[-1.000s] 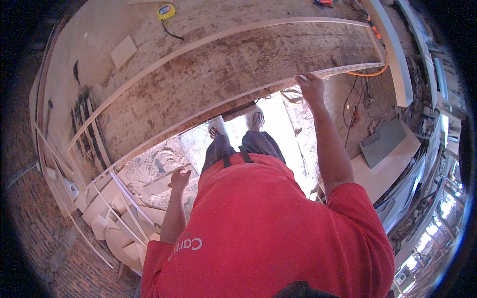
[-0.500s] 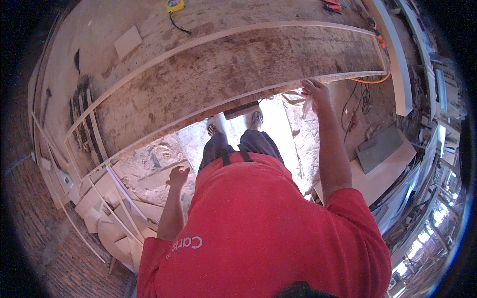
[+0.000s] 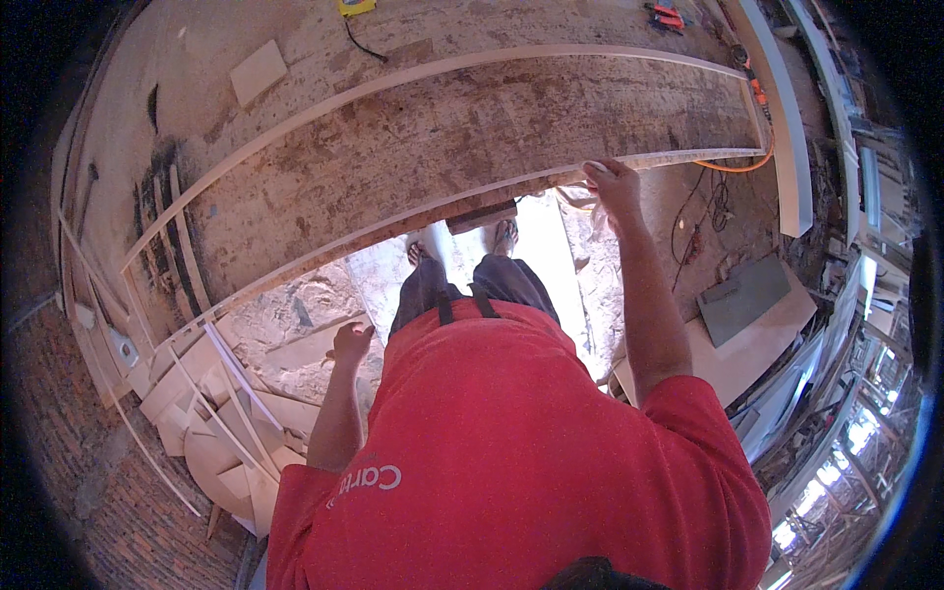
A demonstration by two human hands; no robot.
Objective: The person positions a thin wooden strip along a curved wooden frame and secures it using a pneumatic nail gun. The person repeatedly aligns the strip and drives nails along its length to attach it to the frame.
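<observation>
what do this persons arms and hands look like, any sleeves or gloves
Both arms are bare from the short sleeves of a red T-shirt down. The shirt has pale lettering near the left sleeve. The left hand and right hand are bare, with no gloves. No watch, ring or wristband can be made out at this size.

Long board (image 3: 442,147): mottled brown and grey face, blotched with rust-coloured stains, pale cream edging. Below the board: red shirt (image 3: 511,452) with white lettering, dark trousers (image 3: 472,285). Above the board: yellow tape measure (image 3: 356,7). Right of the board: orange cable (image 3: 733,165), grey slab (image 3: 742,300).
</observation>
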